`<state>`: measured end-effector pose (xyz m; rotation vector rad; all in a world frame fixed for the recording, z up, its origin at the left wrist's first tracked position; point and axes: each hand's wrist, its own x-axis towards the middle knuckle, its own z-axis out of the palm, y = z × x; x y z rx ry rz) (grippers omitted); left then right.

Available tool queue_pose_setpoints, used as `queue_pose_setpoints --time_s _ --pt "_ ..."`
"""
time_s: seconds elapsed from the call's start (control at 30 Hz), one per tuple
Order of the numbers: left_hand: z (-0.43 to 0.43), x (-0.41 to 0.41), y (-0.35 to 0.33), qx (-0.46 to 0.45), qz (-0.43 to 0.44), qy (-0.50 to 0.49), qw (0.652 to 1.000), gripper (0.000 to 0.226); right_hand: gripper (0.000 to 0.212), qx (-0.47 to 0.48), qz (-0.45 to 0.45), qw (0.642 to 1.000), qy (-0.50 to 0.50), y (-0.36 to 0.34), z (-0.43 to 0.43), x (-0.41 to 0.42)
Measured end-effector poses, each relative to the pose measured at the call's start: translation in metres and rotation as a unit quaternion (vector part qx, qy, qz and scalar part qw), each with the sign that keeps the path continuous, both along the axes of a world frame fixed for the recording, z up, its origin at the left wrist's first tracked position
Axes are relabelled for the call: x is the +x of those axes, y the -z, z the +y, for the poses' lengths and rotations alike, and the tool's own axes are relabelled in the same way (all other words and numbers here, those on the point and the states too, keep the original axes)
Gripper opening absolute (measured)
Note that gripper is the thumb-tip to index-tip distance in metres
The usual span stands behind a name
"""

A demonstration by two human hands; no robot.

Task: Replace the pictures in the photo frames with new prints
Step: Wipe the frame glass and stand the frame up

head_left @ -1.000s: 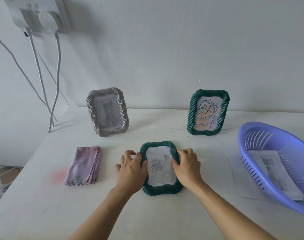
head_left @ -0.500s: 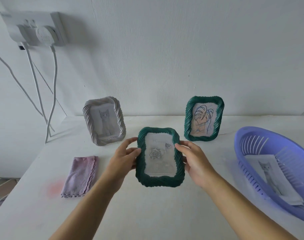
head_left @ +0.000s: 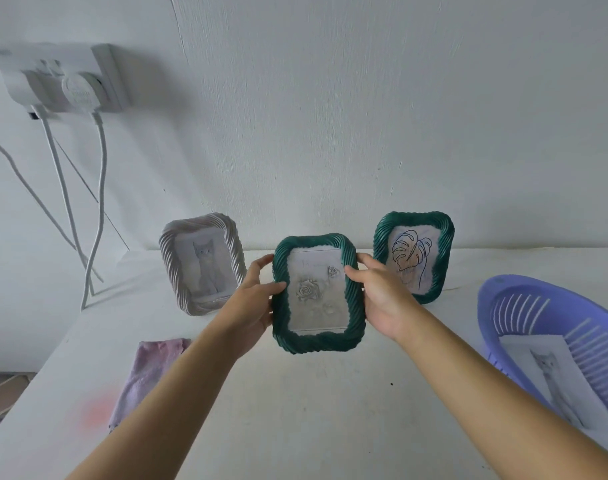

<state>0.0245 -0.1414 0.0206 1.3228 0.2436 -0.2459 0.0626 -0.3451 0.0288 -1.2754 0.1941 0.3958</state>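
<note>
Dark green plastic, moulded like twisted rope, forms the frame [head_left: 318, 341] that is held upright above the table [head_left: 313, 417] between both hands. Its left edge is gripped by the left hand [head_left: 250, 303], with the thumb laid on the front border. Its right edge is gripped the same way by the right hand [head_left: 382, 299]. A grey rose print [head_left: 307, 291] is seen in it, facing the camera.

Beyond the left hand a pale frame [head_left: 202, 263] with a cat picture is stood. Beyond the right hand a second green frame [head_left: 413, 256] with a leaf drawing is stood. Further out from the right hand a purple basket [head_left: 545, 306] is set, with a cat print [head_left: 552, 382] laid in it. A pink cloth [head_left: 153, 368] is seen beneath the left forearm.

Whether the rose print is old or new cannot be told. The step is judged to be handling of this one frame. If it is to be opened, it must be turned over so that its back can be reached, with the edges kept firmly held.
</note>
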Motion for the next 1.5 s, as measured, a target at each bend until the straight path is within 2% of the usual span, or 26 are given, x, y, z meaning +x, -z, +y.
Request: queue_pose_setpoints --time_s 0.23,0.57,0.7,1.17,1.33,1.5 --pt "-0.001 0.036 0.004 0.021 -0.114 -0.045 0.992 0.064 0.038 -0.027 -0.090 0.996 0.011 0.006 0.020 0.039" --pt "0.005 0.090 0.025 0.083 -0.215 -0.080 0.970 0.053 0.055 -0.079 -0.250 0.964 0.044 0.029 0.045 0.089" --pt "0.002 0.098 0.040 0.089 -0.228 -0.090 0.965 0.054 0.049 -0.082 -0.287 0.953 0.043 0.045 0.043 0.098" --pt "-0.001 0.083 0.057 0.119 -0.252 -0.070 0.958 0.050 0.048 -0.192 -0.304 0.932 0.037 0.087 0.036 0.078" --pt "0.004 0.077 0.061 0.127 -0.242 -0.069 0.959 0.059 0.045 -0.214 -0.315 0.925 0.005 0.078 0.030 0.066" --pt "0.004 0.058 0.052 0.166 -0.240 -0.104 0.951 0.054 0.051 -0.268 -0.313 0.911 -0.023 0.064 0.021 0.055"
